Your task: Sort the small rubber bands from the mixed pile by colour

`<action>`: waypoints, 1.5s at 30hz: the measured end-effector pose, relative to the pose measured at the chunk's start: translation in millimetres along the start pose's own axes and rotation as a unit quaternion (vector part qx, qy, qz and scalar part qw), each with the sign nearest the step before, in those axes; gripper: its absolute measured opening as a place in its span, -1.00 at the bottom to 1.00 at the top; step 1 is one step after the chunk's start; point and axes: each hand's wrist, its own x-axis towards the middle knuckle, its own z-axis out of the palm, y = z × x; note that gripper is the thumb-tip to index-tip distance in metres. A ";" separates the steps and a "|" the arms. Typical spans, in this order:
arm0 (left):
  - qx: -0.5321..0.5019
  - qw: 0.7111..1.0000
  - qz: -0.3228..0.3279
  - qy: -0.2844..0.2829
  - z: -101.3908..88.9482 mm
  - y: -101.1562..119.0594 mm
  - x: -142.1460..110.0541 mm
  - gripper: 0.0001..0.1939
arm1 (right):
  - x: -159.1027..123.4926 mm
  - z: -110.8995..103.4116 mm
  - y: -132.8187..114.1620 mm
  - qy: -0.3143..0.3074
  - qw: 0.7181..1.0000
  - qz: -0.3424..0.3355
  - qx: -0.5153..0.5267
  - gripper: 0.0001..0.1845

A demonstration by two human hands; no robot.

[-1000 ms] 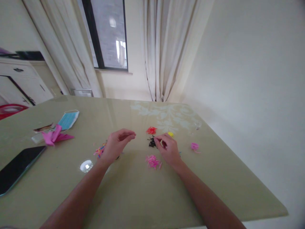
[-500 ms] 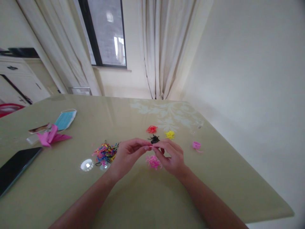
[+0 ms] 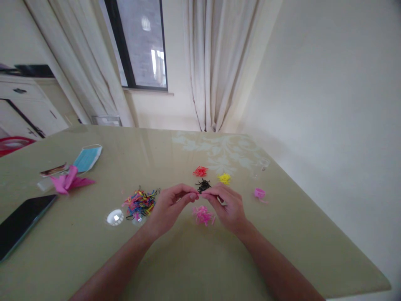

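Note:
Fingertips of my left hand [image 3: 167,209] and my right hand [image 3: 229,207] meet in two pinches above the table. Stretched between them is a tiny pink strand, seemingly a rubber band [image 3: 201,195], mostly hidden by the fingers. Below the hands lies a heap of pink rubber bands [image 3: 203,215]. Just beyond the fingertips are black rubber bands [image 3: 203,185], with red ones [image 3: 200,171] farther back and yellow ones [image 3: 224,179] to the right. A mixed, many-coloured pile of rubber bands [image 3: 140,203] sits left of my left hand.
On the left are a phone [image 3: 26,219], a pink folded-paper figure [image 3: 70,182] and a blue face mask [image 3: 88,159]. A clear round lid [image 3: 115,217] lies near the mixed pile. A pink curled band [image 3: 260,193] rests right of my hands, before the table's right edge.
Both hands stay pinched together at nearly the same spot. The fingertips have drawn slightly apart, with the pink strand between them. The whole view has shifted a little.

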 end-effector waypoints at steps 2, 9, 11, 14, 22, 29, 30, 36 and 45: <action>0.028 1.000 0.001 0.003 -6.3 0.6 3.8 -0.77 | 3.0 -4.6 0.1 -0.021 0.999 0.028 0.002 -0.84; 0.395 0.911 -0.088 0.074 -64.3 -5.0 14.3 -0.73 | 11.5 -17.9 11.3 -0.251 0.957 0.145 -0.019 -0.89; 0.512 0.847 -0.129 0.069 -74.3 -7.6 13.0 -0.70 | 9.5 -16.5 14.5 -0.282 0.948 0.144 -0.038 -0.92; 0.602 0.780 -0.163 0.045 -75.1 -9.6 10.9 -0.70 | 4.6 -12.2 16.8 -0.311 0.937 0.146 -0.064 -0.93; 0.619 0.767 -0.172 0.007 -66.7 -20.5 14.6 -0.74 | 0.2 -5.8 16.1 -0.306 0.942 0.120 -0.069 -0.83; 0.639 0.748 -0.180 0.020 -65.7 -26.7 15.3 -0.64 | 1.8 -6.6 21.8 -0.244 0.958 0.132 -0.069 -0.82; 0.642 0.745 -0.179 0.019 -65.4 -27.4 15.1 -0.64 | 1.7 -6.5 22.9 -0.238 0.959 0.133 -0.075 -0.82; 0.645 0.752 -0.135 0.020 -68.7 -29.6 14.5 -0.63 | 0.1 -5.5 23.1 -0.219 0.962 0.134 -0.094 -0.82; 0.300 0.951 0.075 -0.015 -25.3 -9.6 10.8 -0.80 | -1.4 0.8 9.9 -0.140 0.984 0.103 -0.048 -0.78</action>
